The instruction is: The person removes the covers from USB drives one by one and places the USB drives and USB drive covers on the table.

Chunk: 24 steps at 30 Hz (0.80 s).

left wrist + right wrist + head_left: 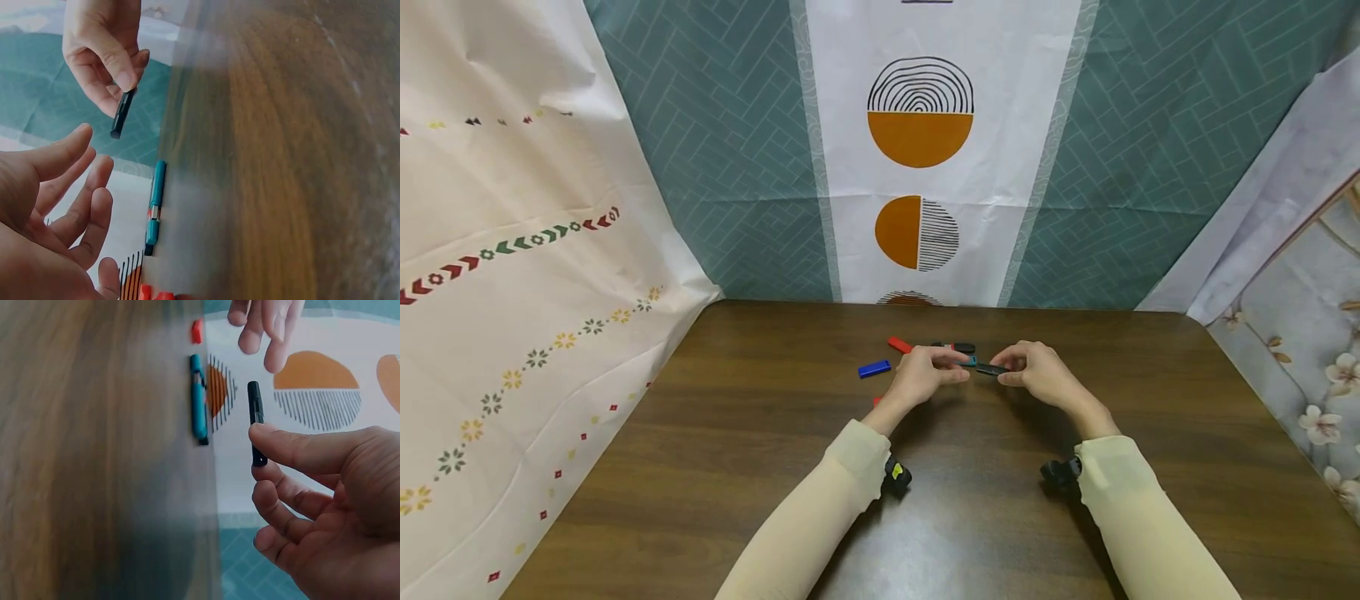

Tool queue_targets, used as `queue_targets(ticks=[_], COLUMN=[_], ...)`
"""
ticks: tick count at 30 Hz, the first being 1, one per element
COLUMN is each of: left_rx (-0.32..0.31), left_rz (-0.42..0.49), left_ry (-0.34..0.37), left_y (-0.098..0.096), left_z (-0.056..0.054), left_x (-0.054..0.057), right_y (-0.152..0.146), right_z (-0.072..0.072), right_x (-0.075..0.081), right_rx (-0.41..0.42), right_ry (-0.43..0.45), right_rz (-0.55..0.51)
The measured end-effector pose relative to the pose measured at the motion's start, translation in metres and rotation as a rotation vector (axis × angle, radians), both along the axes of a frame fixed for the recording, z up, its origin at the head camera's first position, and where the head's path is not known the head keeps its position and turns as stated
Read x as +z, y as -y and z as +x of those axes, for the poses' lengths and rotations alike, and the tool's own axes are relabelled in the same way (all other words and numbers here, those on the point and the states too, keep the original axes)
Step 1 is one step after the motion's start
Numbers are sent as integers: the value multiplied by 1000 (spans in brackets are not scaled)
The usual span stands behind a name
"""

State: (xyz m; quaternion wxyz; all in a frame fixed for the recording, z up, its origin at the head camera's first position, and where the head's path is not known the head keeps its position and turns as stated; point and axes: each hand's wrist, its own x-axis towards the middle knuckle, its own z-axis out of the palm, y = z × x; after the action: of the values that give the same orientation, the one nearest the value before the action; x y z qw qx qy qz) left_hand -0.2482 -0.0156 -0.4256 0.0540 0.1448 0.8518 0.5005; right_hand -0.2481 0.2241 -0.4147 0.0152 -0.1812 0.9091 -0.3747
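Note:
My right hand [1047,379] pinches a small black marker cap [255,422] between thumb and fingertips, above the table. The cap has a slot along its side and points toward my left hand. My left hand [922,377] holds nothing; its fingers are loosely bent and spread, apart from the cap in the left wrist view. Behind the two hands lies a teal marker [156,200] on the table, partly covered by my left fingers in the head view. A black marker [958,347] lies just beyond it.
A blue cap-like piece [874,368] lies left of my left hand on the brown wooden table [737,433]. Near it is a red marker piece [899,344], and another red bit [876,401] shows beside my left wrist. Patterned cloths [737,167] hang behind and at both sides.

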Motion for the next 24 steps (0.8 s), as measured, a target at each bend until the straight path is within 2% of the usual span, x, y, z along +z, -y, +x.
queue_targets(ticks=[3,7,13,24], left_rx=[6,17,27,59], left_rz=[64,99,97,58], left_ry=[15,3,-14,5], left_y=[6,12,18,26], left_z=[1,0,1,3], left_x=[0,-1,-1,-1], right_y=[8,17,26,45], right_z=[0,0,-1,-1], right_x=[3,6,6,6], right_rx=[7,15,26,63], right_ry=[-5,-14,-27,-69], right_rz=[-10,-22,-21,-38])
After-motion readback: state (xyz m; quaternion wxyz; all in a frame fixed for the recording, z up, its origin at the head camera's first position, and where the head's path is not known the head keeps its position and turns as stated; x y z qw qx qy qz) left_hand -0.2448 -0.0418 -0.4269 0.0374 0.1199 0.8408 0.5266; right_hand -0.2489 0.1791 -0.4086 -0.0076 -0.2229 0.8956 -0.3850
